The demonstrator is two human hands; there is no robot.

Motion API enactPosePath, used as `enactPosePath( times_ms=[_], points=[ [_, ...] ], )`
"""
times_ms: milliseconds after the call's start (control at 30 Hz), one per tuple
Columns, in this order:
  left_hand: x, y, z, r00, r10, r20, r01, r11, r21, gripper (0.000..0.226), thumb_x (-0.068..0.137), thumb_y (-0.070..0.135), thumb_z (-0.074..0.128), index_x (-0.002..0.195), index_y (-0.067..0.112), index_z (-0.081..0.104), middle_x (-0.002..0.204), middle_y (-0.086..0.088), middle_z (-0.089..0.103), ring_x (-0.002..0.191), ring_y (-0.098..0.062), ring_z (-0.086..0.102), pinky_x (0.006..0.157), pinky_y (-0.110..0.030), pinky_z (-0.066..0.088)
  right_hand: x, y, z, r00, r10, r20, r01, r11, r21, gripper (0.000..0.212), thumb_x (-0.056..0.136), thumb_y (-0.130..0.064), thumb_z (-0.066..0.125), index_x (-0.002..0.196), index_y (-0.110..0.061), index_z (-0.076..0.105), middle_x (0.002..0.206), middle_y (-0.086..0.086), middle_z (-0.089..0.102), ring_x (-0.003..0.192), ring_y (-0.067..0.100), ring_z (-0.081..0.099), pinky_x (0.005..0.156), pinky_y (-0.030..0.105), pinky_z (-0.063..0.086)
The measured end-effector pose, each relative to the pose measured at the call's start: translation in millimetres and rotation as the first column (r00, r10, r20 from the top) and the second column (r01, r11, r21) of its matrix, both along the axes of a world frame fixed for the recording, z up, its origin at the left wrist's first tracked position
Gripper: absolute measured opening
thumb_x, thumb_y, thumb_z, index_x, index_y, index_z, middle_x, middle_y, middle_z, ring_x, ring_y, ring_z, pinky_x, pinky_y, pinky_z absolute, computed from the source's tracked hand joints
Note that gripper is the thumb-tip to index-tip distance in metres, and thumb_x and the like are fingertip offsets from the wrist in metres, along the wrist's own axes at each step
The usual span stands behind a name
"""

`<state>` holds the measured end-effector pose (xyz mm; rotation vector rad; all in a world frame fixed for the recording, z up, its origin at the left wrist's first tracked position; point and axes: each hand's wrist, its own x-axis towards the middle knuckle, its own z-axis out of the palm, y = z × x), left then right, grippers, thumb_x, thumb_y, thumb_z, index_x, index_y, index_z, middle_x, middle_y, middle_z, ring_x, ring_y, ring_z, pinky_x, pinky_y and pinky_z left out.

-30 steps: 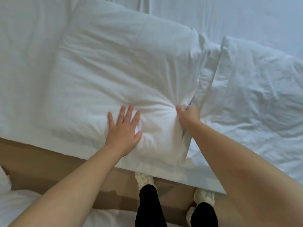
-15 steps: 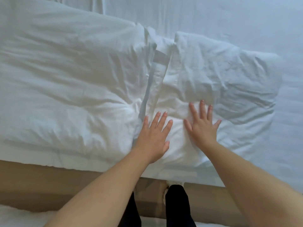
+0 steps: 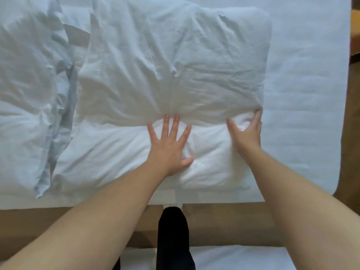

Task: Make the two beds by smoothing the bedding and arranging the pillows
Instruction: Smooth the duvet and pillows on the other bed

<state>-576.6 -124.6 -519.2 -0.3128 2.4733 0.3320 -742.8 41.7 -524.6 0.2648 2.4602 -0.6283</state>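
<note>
A wrinkled white pillow [image 3: 175,61] lies in the middle of the bed, on the white sheet [image 3: 303,94]. My left hand [image 3: 168,145] presses flat on the pillow's near half, fingers spread. My right hand [image 3: 246,133] lies at the pillow's near right edge, fingers straight along the side and thumb on top. A second white pillow [image 3: 29,84] sits to the left, its edge touching the first.
The brown floor strip [image 3: 58,221] runs between this bed and a second bed's white bedding [image 3: 243,258] at the bottom edge. My dark trouser leg [image 3: 173,236] stands in the gap. The bed's right corner [image 3: 335,191] meets brown floor, with wooden furniture [image 3: 355,32] beyond.
My view shifted right, from the left pillow to the right one. Both hands slid rightward across the right pillow; the right hand, which earlier pinched the left pillow's corner, now lies flat at the right pillow's edge.
</note>
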Motion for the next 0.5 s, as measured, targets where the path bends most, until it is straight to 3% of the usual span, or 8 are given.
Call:
enactPosePath(
  times_ms=[100,167,200,267,333,400,467,500],
  points=[
    [-4,1,0,0.998,0.034,0.051,-0.036,0.998,0.046,0.096,0.084,0.073,0.037,0.153,0.032,-0.015,0.156,-0.012,-0.033,0.144,-0.035,-0.03,0.108,-0.072,-0.004,-27,27,-10,0.952,-0.257,0.166,0.282,0.947,-0.153,0.133,0.05,-0.078,0.076,0.154,-0.018,0.019,0.142,0.004,0.049,0.129,0.023,0.05,0.111,0.041,0.038],
    [-6,-2,6,0.994,0.069,0.088,-0.079,0.99,0.118,0.097,0.083,0.071,0.042,0.153,0.034,-0.014,0.157,-0.01,-0.031,0.145,-0.033,-0.028,0.11,-0.071,-0.004,-39,41,-8,0.889,-0.289,0.356,0.381,0.897,-0.224,0.138,0.029,-0.08,0.082,0.146,-0.02,0.038,0.132,0.004,0.061,0.114,0.022,0.063,0.099,0.042,0.051],
    [-8,-4,11,0.988,0.103,0.112,-0.121,0.979,0.163,0.097,0.083,0.069,0.045,0.154,0.035,-0.012,0.158,-0.009,-0.03,0.146,-0.031,-0.026,0.111,-0.07,-0.003,-41,41,0,0.871,-0.258,0.418,0.393,0.877,-0.276,0.121,0.036,-0.074,0.085,0.139,-0.021,0.047,0.122,0.004,0.068,0.105,0.021,0.069,0.089,0.04,0.056],
    [-13,-10,23,0.96,0.221,0.174,-0.263,0.924,0.279,0.097,0.083,0.065,0.052,0.154,0.036,-0.007,0.16,-0.006,-0.025,0.148,-0.028,-0.02,0.114,-0.066,0.0,-39,31,21,0.854,-0.15,0.498,0.372,0.845,-0.384,0.061,0.073,-0.055,0.077,0.121,-0.021,0.061,0.104,0.001,0.074,0.088,0.016,0.073,0.072,0.032,0.06],
    [-22,-15,42,0.891,0.386,0.238,-0.454,0.764,0.458,0.1,0.081,0.062,0.059,0.155,0.033,-0.002,0.163,-0.002,-0.013,0.151,-0.022,-0.008,0.119,-0.053,0.006,-33,14,43,0.865,-0.087,0.495,0.335,0.834,-0.438,0.029,0.089,-0.037,0.066,0.111,-0.019,0.065,0.097,0.003,0.075,0.083,0.017,0.072,0.068,0.028,0.059],
    [-32,-18,63,0.787,0.545,0.288,-0.578,0.491,0.651,0.103,0.08,0.057,0.065,0.157,0.026,0.005,0.164,0.002,0.007,0.15,-0.014,0.011,0.12,-0.035,0.015,-19,-7,73,0.901,-0.058,0.429,0.292,0.814,-0.502,0.018,0.09,-0.025,0.064,0.103,-0.013,0.066,0.089,0.005,0.074,0.079,0.016,0.071,0.067,0.026,0.057],
    [-37,-23,93,0.693,0.637,0.336,-0.602,0.256,0.756,0.105,0.072,0.059,0.069,0.155,0.025,0.015,0.157,0.008,0.03,0.141,-0.009,0.034,0.117,-0.032,0.028,-1,-30,107,0.935,0.026,0.355,0.2,0.786,-0.585,0.014,0.088,-0.016,0.065,0.099,-0.008,0.067,0.087,0.008,0.073,0.078,0.017,0.07,0.069,0.028,0.055],
    [-36,-28,110,0.652,0.673,0.349,-0.603,0.181,0.777,0.102,0.069,0.061,0.07,0.153,0.026,0.023,0.15,0.01,0.042,0.134,-0.007,0.045,0.113,-0.035,0.036,10,-41,124,0.94,0.083,0.332,0.151,0.771,-0.619,0.018,0.085,-0.014,0.066,0.1,-0.005,0.068,0.09,0.012,0.072,0.082,0.021,0.07,0.072,0.031,0.055]
  ],
)
